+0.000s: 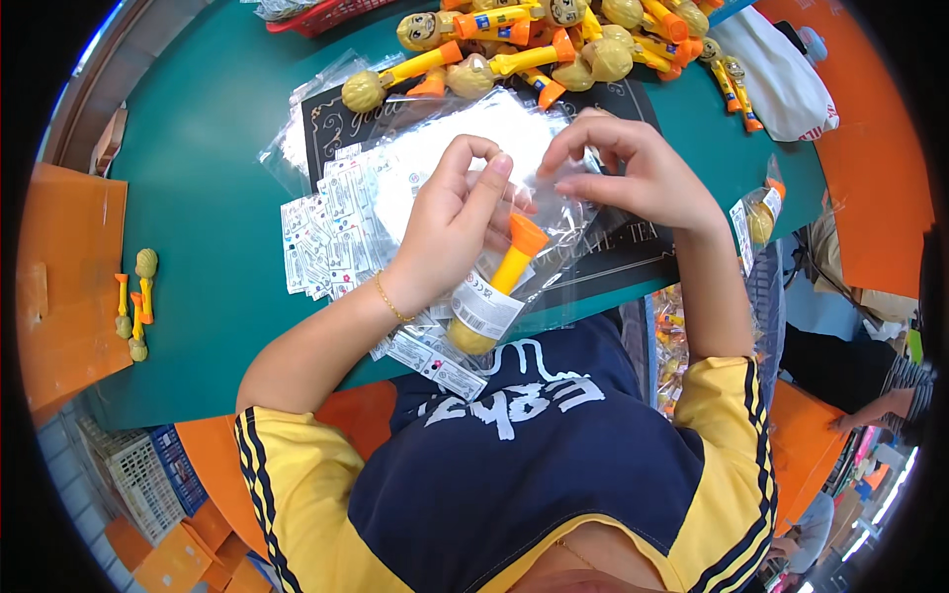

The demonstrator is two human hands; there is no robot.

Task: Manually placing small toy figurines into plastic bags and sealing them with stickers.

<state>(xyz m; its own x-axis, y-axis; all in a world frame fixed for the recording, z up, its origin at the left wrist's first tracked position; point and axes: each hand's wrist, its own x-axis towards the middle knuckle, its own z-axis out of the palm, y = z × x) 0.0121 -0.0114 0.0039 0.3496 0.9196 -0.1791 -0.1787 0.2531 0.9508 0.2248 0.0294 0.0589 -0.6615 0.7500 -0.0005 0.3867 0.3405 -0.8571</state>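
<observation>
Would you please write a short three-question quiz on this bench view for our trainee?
1. What colour is the flared end of the toy beside the left hand: A blue, B orange, or C green?
2. True or false: a bracelet circles the left wrist.
3. Where does the pile of toys lie relative to the right hand?

Key: 1. B. 2. True. 3. Beyond it, toward the far side of the table.
</observation>
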